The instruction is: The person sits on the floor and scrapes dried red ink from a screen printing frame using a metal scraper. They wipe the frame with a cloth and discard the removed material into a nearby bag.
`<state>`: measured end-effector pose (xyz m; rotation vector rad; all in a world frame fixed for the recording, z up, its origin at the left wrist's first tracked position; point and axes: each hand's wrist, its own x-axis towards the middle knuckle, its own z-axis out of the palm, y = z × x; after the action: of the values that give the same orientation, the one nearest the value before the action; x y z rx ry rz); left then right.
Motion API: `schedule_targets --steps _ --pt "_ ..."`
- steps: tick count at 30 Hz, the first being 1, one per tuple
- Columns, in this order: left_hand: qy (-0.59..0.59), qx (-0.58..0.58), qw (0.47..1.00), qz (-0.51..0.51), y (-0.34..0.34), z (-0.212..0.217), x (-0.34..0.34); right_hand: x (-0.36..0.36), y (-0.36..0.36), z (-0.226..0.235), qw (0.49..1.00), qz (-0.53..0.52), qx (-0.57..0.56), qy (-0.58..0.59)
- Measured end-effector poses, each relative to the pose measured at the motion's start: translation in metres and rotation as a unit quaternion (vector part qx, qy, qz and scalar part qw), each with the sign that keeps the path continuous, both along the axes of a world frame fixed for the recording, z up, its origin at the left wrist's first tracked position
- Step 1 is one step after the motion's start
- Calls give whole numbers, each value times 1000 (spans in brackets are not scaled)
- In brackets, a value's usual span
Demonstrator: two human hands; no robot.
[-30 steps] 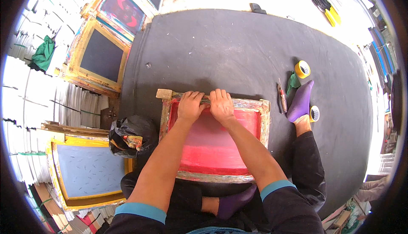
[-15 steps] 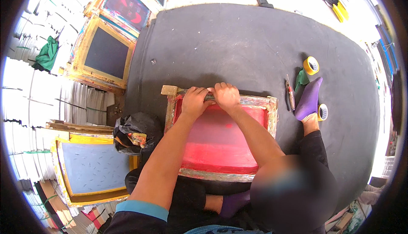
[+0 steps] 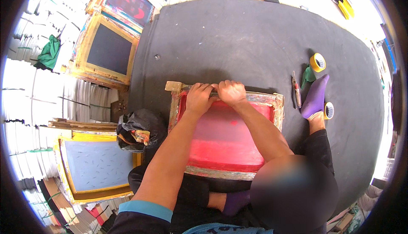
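Atop red screen frame [image 3: 225, 136], both hands' fingers [image 3: 203, 90] clamped on squeegee [image 3: 216, 93], long axis left-right

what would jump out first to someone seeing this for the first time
The bright red screen printing frame at the centre of the black mat, with the left hand and right hand gripping a bar side by side at its far edge. Next, the purple sock to the right, between two yellow tape rolls. At left, more framed screens lie beside white stacks.
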<state>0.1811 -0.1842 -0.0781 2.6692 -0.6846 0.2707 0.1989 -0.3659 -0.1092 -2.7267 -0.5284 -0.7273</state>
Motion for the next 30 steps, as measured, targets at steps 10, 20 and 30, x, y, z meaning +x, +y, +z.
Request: schedule_targets --steps 10,20,30 --pt "53 -37 998 14 -2 4 -1 -27 -37 26 998 -37 -10 41" --pt "38 -17 999 7 -6 4 2 -16 -50 12 998 13 -24 62" --pt "62 -35 997 4 -4 1 0 -41 -75 36 986 26 130 104"
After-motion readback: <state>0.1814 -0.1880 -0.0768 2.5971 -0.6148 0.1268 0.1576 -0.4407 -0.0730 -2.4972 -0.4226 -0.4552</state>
